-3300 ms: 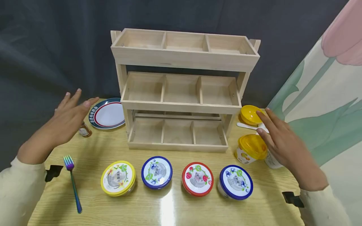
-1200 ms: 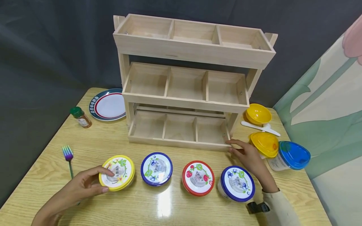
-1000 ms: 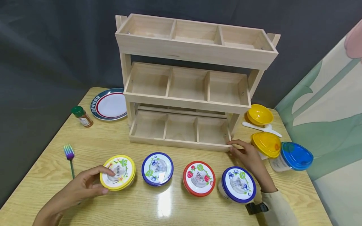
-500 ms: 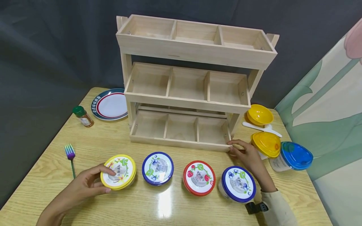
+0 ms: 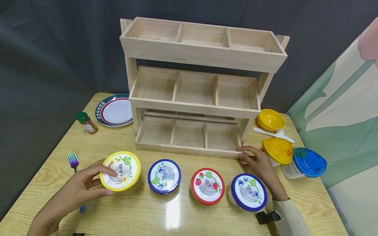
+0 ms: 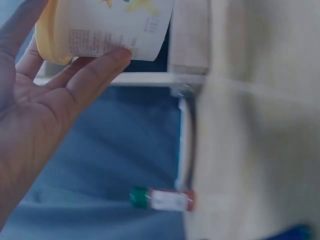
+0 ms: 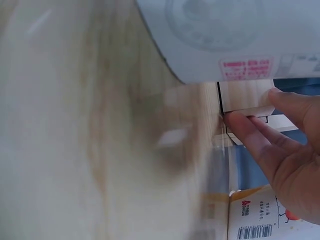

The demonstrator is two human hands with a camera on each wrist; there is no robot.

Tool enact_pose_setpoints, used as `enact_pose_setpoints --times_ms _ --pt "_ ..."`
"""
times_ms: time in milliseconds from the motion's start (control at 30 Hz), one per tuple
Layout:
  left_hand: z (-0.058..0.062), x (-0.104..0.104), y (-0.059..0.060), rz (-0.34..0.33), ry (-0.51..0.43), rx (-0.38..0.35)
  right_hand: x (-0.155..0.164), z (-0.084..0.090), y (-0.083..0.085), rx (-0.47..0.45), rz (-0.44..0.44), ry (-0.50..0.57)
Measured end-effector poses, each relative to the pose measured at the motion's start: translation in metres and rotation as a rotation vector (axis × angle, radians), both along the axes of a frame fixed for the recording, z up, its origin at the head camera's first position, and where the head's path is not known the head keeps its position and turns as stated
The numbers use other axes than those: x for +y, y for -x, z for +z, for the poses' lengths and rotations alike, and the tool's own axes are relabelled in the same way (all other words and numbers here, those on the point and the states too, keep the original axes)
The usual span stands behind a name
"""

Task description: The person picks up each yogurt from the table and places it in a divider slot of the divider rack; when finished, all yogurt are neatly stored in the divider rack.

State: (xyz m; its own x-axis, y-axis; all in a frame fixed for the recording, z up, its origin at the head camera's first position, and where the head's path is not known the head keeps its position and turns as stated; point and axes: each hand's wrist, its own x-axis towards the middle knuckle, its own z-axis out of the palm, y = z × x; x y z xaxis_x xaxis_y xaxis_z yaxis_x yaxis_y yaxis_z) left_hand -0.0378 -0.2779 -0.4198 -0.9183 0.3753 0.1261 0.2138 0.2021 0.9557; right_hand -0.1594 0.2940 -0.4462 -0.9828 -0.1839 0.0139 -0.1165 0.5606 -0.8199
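Note:
My left hand grips a tub with a yellow rim and a white printed lid, thumb on one side and fingers on the other. The left wrist view shows the tub's white wall between the fingers, raised off the table and slightly tilted. At the right front corner of a three-tier wooden rack, my right hand pinches the end of the bottom tray between thumb and fingers. Before the rack stand a blue-rimmed tub, a red-rimmed tub and another blue-rimmed tub.
At left lie a fork, a green-capped spice jar and a plate partly behind the rack. At right are a yellow bowl, a white utensil, a yellow-lidded tub and a blue-lidded tub.
Both hands came down from the sides to the yellow-rimmed tub and the rack's corner. In the last half second the left hand lifts the tub; the right hand stays put.

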Motion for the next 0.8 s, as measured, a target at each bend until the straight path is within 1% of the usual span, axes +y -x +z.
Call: enact_pose_setpoints --times_ms 67,133,233,333,467,567,667,733,800 --pt "0.008 0.004 0.000 0.013 0.062 0.032 0.000 0.000 0.000 -0.021 -0.003 0.020" --pt "0.016 0.008 0.000 0.007 0.110 0.062 0.000 0.000 0.000 -0.040 -0.003 0.038" --pt "0.029 0.017 0.000 -0.037 0.144 0.100 0.000 0.000 -0.001 -0.051 -0.008 0.045" --pt "0.044 0.028 0.004 -0.103 0.164 0.168 0.001 0.001 -0.002 -0.056 -0.016 0.047" --pt "0.067 0.040 0.019 -0.173 0.197 0.304 0.001 0.002 -0.003 -0.062 -0.028 0.043" --pt "0.083 0.048 0.033 -0.189 0.184 0.368 0.002 0.001 -0.003 -0.062 -0.030 0.046" --pt "0.099 0.055 0.047 -0.156 0.186 0.427 0.002 0.000 -0.002 -0.062 -0.024 0.057" --pt "0.110 0.059 0.056 -0.129 0.202 0.489 0.002 0.000 -0.002 -0.063 -0.020 0.065" --pt "0.120 0.064 0.065 -0.108 0.196 0.525 0.002 0.000 -0.001 -0.064 -0.018 0.072"
